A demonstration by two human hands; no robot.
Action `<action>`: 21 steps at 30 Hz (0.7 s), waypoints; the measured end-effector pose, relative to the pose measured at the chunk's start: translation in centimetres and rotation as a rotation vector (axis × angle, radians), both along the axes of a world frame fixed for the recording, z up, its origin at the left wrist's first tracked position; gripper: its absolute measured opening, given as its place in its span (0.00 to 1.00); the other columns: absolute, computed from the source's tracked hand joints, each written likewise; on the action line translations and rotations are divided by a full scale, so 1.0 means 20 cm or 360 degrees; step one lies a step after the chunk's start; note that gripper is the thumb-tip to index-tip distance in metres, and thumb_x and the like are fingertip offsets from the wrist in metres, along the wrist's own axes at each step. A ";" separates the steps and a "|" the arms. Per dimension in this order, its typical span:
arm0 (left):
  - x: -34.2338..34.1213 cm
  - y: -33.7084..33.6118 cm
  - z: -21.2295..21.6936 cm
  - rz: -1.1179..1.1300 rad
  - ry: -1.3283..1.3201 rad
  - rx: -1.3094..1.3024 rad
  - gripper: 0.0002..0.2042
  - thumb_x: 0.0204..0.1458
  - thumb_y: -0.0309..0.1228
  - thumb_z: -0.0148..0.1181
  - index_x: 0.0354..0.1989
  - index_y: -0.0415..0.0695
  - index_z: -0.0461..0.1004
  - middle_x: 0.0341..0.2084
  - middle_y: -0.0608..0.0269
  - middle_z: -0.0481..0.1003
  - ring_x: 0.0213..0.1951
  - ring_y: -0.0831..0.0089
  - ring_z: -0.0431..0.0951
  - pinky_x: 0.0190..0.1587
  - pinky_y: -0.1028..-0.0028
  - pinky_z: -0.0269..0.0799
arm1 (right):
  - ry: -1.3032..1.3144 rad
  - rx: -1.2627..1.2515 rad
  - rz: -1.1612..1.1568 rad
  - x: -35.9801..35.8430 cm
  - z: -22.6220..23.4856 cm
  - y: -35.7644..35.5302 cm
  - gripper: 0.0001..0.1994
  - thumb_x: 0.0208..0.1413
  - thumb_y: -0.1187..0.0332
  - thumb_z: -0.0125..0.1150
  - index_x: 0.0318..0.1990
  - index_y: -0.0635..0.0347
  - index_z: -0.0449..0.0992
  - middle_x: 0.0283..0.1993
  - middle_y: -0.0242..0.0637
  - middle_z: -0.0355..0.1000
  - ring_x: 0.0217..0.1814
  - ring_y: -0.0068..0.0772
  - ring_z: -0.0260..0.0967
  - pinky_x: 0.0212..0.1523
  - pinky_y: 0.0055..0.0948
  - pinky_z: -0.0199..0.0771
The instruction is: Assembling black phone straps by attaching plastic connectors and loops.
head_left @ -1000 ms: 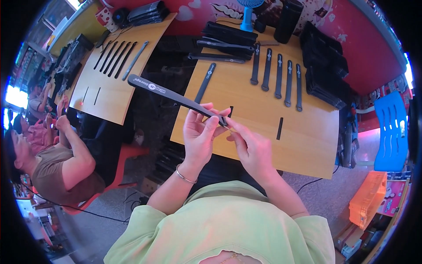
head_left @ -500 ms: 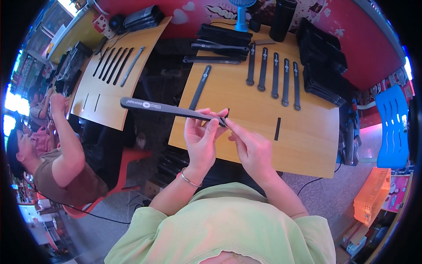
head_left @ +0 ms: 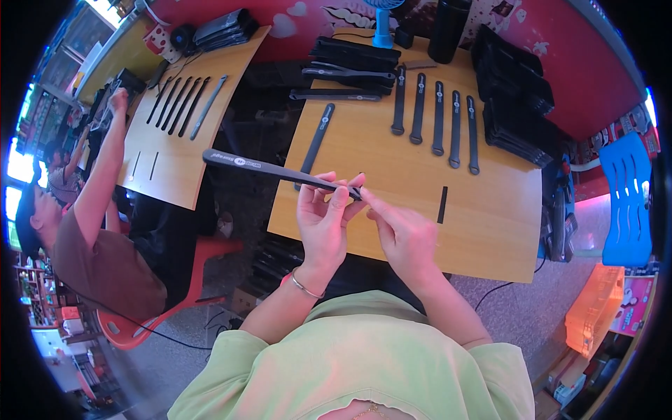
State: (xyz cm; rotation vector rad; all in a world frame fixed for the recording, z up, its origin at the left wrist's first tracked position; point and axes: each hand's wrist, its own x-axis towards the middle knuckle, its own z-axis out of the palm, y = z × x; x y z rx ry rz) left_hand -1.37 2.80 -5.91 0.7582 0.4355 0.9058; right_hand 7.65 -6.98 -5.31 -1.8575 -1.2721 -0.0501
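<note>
My left hand (head_left: 322, 227) pinches a long black-grey strap (head_left: 269, 169) near one end, between thumb and fingers. The strap's rounded far end sticks out to the left, above the table's left edge. My right hand (head_left: 409, 238) meets the near end, its index finger pressed there and the other fingers curled; its thumb is mostly hidden. One loose strap (head_left: 320, 133) lies on the table just beyond the held one. Farther right, several straps (head_left: 439, 119) lie side by side in a row.
The wooden table (head_left: 490, 238) bears piles of dark straps at the back (head_left: 350, 52) and right (head_left: 518, 133), a blue fan (head_left: 382, 28), a black cylinder (head_left: 448, 31) and a thin dark strip or slot (head_left: 442, 204). Left, a co-worker (head_left: 105, 259) sits beside another table (head_left: 161, 178). An orange crate (head_left: 595, 308) stands right.
The held strap's free end has shifted slightly right; both hands keep their grip at its near end. The co-worker's raised arm has reached farther out over the other table.
</note>
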 end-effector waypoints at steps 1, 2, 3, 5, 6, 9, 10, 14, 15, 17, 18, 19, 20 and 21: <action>0.00 -0.01 0.00 0.0022 0.0019 0.0081 0.12 0.56 0.20 0.52 0.48 0.40 0.63 0.41 0.60 0.71 0.51 0.57 0.74 0.49 0.64 0.78 | 0.0092 0.0058 0.0010 0.00 -0.01 0.00 0.20 0.49 0.80 0.59 0.50 0.49 0.77 0.28 0.36 0.76 0.25 0.30 0.73 0.24 0.26 0.69; 0.01 -0.01 0.01 0.0046 0.0038 0.0163 0.12 0.56 0.19 0.52 0.48 0.39 0.63 0.41 0.59 0.71 0.51 0.57 0.73 0.49 0.63 0.77 | 0.0092 0.0058 0.0012 0.00 0.00 0.01 0.20 0.49 0.80 0.59 0.50 0.49 0.77 0.28 0.36 0.76 0.25 0.30 0.73 0.24 0.26 0.69; 0.01 -0.01 0.00 0.0048 0.0038 0.0163 0.12 0.56 0.19 0.52 0.48 0.39 0.63 0.41 0.59 0.71 0.51 0.57 0.73 0.49 0.63 0.77 | 0.0380 0.0046 0.0039 -0.01 0.01 0.02 0.19 0.51 0.77 0.59 0.52 0.48 0.75 0.28 0.36 0.76 0.25 0.31 0.74 0.25 0.25 0.69; 0.01 -0.01 -0.02 0.0075 0.0006 0.0347 0.13 0.57 0.19 0.51 0.50 0.37 0.62 0.42 0.58 0.71 0.53 0.57 0.72 0.51 0.63 0.76 | 0.0667 0.0033 0.0070 -0.01 0.03 0.02 0.19 0.54 0.75 0.58 0.54 0.47 0.73 0.28 0.35 0.76 0.25 0.32 0.74 0.25 0.24 0.70; 0.01 -0.01 -0.02 0.0079 0.0006 0.0347 0.13 0.57 0.19 0.51 0.50 0.37 0.62 0.42 0.58 0.71 0.53 0.57 0.72 0.51 0.63 0.76 | 0.0915 -0.0045 0.0091 -0.01 0.06 0.02 0.18 0.55 0.75 0.57 0.54 0.48 0.72 0.28 0.36 0.76 0.25 0.31 0.75 0.26 0.24 0.70; 0.00 -0.01 -0.03 0.0094 0.0006 0.0452 0.15 0.57 0.18 0.51 0.52 0.36 0.61 0.44 0.57 0.70 0.54 0.58 0.71 0.52 0.65 0.74 | 0.1040 -0.0077 0.0121 -0.01 0.07 0.03 0.18 0.57 0.75 0.55 0.55 0.49 0.71 0.27 0.37 0.77 0.25 0.29 0.76 0.27 0.24 0.70; 0.00 -0.01 -0.03 0.0091 0.0030 0.0519 0.16 0.57 0.19 0.51 0.53 0.36 0.61 0.45 0.56 0.70 0.54 0.59 0.71 0.52 0.67 0.74 | 0.0921 -0.0028 0.0130 -0.01 0.07 0.03 0.18 0.57 0.75 0.55 0.55 0.50 0.71 0.26 0.37 0.77 0.26 0.28 0.76 0.27 0.24 0.71; -0.01 0.01 -0.03 0.0093 0.0102 0.0647 0.16 0.57 0.19 0.50 0.55 0.35 0.61 0.48 0.55 0.70 0.55 0.61 0.71 0.52 0.69 0.73 | 0.0997 -0.0149 0.0135 0.00 0.08 0.04 0.17 0.57 0.75 0.55 0.54 0.50 0.71 0.26 0.37 0.77 0.28 0.29 0.77 0.28 0.24 0.71; -0.02 0.01 -0.03 0.0094 0.0101 0.0647 0.16 0.57 0.19 0.50 0.55 0.35 0.61 0.48 0.55 0.70 0.55 0.61 0.71 0.52 0.69 0.73 | 0.1164 -0.0109 0.0174 0.00 0.07 0.04 0.18 0.57 0.76 0.54 0.54 0.51 0.72 0.25 0.34 0.76 0.23 0.19 0.66 0.24 0.20 0.64; -0.02 0.02 -0.03 0.0074 0.0118 0.0723 0.16 0.58 0.20 0.50 0.55 0.35 0.61 0.48 0.54 0.70 0.55 0.61 0.70 0.52 0.70 0.72 | 0.1330 -0.0071 0.0214 0.00 0.06 0.05 0.18 0.57 0.77 0.53 0.55 0.51 0.72 0.23 0.31 0.76 0.18 0.09 0.54 0.21 0.16 0.56; -0.03 0.02 -0.02 0.0076 0.0118 0.0722 0.16 0.58 0.20 0.50 0.55 0.35 0.61 0.48 0.54 0.70 0.55 0.61 0.70 0.52 0.70 0.72 | 0.1115 -0.0048 0.0216 -0.01 0.06 0.05 0.18 0.57 0.77 0.53 0.55 0.51 0.71 0.23 0.32 0.76 0.18 0.11 0.58 0.21 0.17 0.58; -0.03 0.02 -0.01 0.0068 0.0201 0.0727 0.16 0.58 0.20 0.49 0.55 0.35 0.60 0.48 0.55 0.70 0.55 0.58 0.70 0.53 0.66 0.73 | 0.0900 -0.0026 0.0219 -0.01 0.05 0.04 0.18 0.56 0.77 0.54 0.55 0.52 0.71 0.24 0.33 0.76 0.18 0.13 0.61 0.22 0.18 0.60; -0.03 0.02 0.00 0.0060 0.0284 0.0733 0.16 0.59 0.21 0.48 0.55 0.35 0.60 0.47 0.56 0.70 0.55 0.56 0.70 0.54 0.62 0.73 | 0.0899 -0.0026 0.0220 -0.01 0.04 0.05 0.18 0.56 0.77 0.54 0.55 0.52 0.71 0.24 0.33 0.76 0.18 0.13 0.61 0.22 0.18 0.60; -0.03 0.03 0.00 0.0062 0.0283 0.0733 0.16 0.59 0.21 0.48 0.55 0.35 0.60 0.47 0.56 0.70 0.55 0.56 0.70 0.54 0.62 0.73 | 0.0689 0.0002 0.0171 -0.02 0.02 0.05 0.18 0.55 0.75 0.57 0.53 0.51 0.70 0.24 0.33 0.75 0.20 0.23 0.67 0.22 0.23 0.63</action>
